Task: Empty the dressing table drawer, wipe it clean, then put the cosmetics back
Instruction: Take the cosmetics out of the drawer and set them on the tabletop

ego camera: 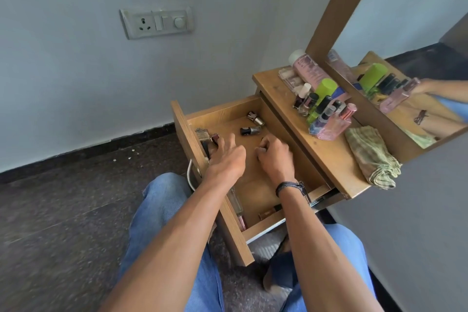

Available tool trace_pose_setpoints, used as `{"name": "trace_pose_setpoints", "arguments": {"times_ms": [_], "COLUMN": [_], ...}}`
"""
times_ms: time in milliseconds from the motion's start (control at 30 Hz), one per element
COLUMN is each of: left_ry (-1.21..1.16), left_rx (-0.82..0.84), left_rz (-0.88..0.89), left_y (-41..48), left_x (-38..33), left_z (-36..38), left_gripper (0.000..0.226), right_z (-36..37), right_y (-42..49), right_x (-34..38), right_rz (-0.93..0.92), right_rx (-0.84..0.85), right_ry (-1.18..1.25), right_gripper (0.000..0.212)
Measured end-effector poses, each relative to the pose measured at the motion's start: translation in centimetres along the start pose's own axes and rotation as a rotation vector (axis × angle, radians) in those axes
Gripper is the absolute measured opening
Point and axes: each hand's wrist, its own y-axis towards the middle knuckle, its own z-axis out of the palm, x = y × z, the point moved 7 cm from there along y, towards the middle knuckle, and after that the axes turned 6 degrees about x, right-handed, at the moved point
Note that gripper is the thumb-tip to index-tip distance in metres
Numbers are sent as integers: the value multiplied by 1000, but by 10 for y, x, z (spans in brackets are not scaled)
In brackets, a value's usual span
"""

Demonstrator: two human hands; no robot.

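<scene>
The wooden drawer (229, 109) is pulled out, and both my hands are inside it. My left hand (225, 157) reaches to the drawer's left wall, its fingers curled over a dark tube (205, 147) beside a maroon lipstick (215, 137) and a small glass bottle (201, 133). My right hand (274, 157) has its fingers curled round a small dark item (263, 139) that is mostly hidden. Two nail polish bottles (255, 119) (250, 131) lie at the back. A clear tube (235, 200), a pink lip gloss (241, 221) and a brown bottle (269, 212) lie under my forearms.
On the tabletop (326, 159) stand several cosmetics (321, 106), a pink bottle (307, 68) and a green cap (326, 86). A folded green cloth (372, 157) lies near the table's edge. The mirror (405, 99) rises behind, and a switch panel (157, 23) is on the wall.
</scene>
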Motion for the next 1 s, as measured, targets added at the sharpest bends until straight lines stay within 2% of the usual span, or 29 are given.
{"name": "trace_pose_setpoints", "arguments": {"times_ms": [167,300,367,433,500,600,733,833,1000], "left_ry": [-54,-68,-76,-93,-103,-130,-131,-23,-27], "left_rx": [19,-56,-14,-8,-41,5,-13,-38,-147], "left_rz": [-15,-8,-33,-24,2,-23,19,53,65], "left_y": [16,15,12,12,11,8,7,8,9], "left_x": [9,10,10,9,7,7,2,-2,-3], "left_z": [16,9,9,8,4,6,4,4,-7], "left_gripper": [44,41,41,45,39,29,33,42,38], "right_z": [-3,-13,-27,-48,-74,-113,-142,-147,-142], "right_y": [-18,-36,-47,-60,-77,-98,-104,-97,-87], "right_x": [3,7,7,6,5,-3,-29,-41,-48], "right_rz": [-26,-63,-83,-107,-156,-199,-137,-108,-79], "right_rx": [-25,-86,-141,-220,-345,-562,-745,-768,-723], "right_ry": [18,124,194,274,330,433,484,462,412], "right_gripper": [20,36,41,43,43,43,40,40,41]}}
